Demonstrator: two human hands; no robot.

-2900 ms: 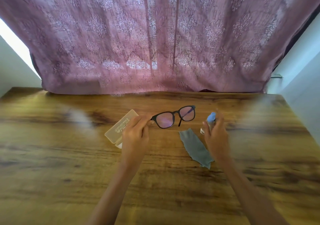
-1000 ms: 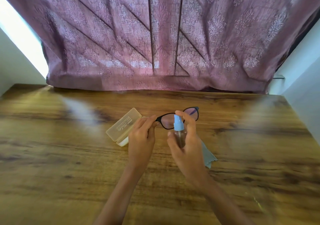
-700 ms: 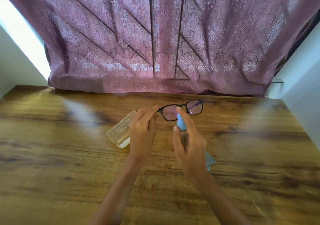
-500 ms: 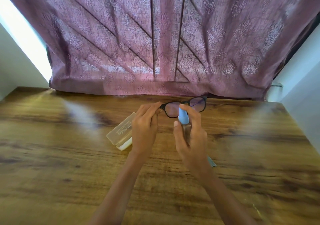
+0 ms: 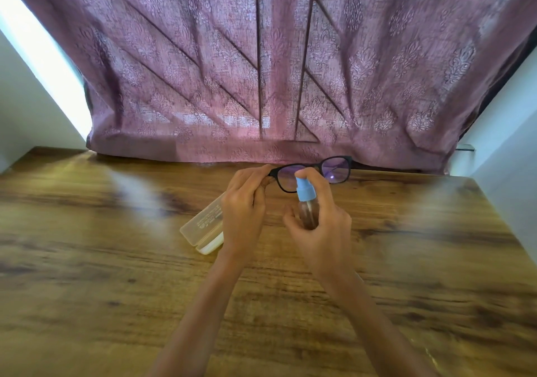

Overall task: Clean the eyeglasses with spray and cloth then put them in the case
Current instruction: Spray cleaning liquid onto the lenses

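Observation:
Black-framed eyeglasses (image 5: 337,170) hang in the air above the wooden table (image 5: 101,275), gripped at their left end by my left hand (image 5: 244,211). My right hand (image 5: 322,231) holds a small clear spray bottle (image 5: 308,211) with a blue spray head just in front of the left lens, forefinger resting on top of the head. A translucent beige glasses case (image 5: 203,225) lies on the table to the left of my left hand, partly behind it. The cloth is hidden behind my right hand and arm.
A mauve patterned curtain (image 5: 261,71) hangs along the far edge of the table. White walls stand at both sides, with bright daylight at the left. The table's right edge runs near the right wall.
My right hand picked up the spray bottle from the table and brought it up in front of the lenses. Both hands and the glasses rose higher and farther away. The cloth became covered.

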